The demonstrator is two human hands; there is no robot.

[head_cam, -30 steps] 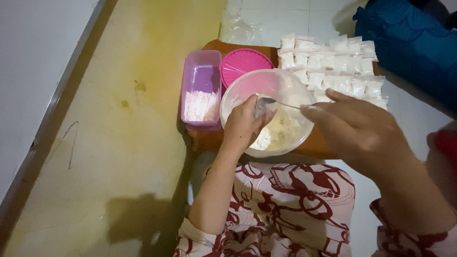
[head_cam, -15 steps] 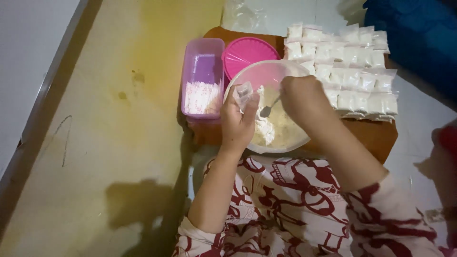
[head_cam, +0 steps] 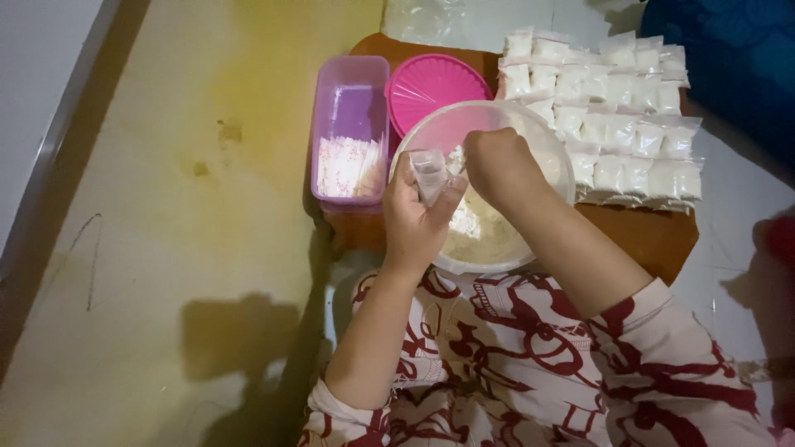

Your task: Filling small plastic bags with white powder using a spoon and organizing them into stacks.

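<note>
My left hand [head_cam: 414, 217] pinches a small clear plastic bag [head_cam: 430, 171] with its mouth held up, over the near left side of a clear bowl [head_cam: 553, 151] of white powder [head_cam: 480, 229]. Right beside the bag, my right hand [head_cam: 497, 165] is closed above the bowl with a heap of powder showing at its fingertips against the bag's mouth. The spoon that hand held in the earlier frames is hidden under the fingers. Both hands hover over the bowl on a low brown board [head_cam: 654, 236].
Rows of several small filled bags [head_cam: 617, 124] lie on the board to the right of the bowl. A purple rectangular tub [head_cam: 351, 128] with pale sprinkles and a pink round lid [head_cam: 431, 83] sit at the left. Yellow floor spreads left, a dark blue cloth [head_cam: 729, 58] lies at the top right.
My right hand dipped the spoon into the bowl's powder, then moved left and up to the bag's mouth. My left hand raised the bag slightly.
</note>
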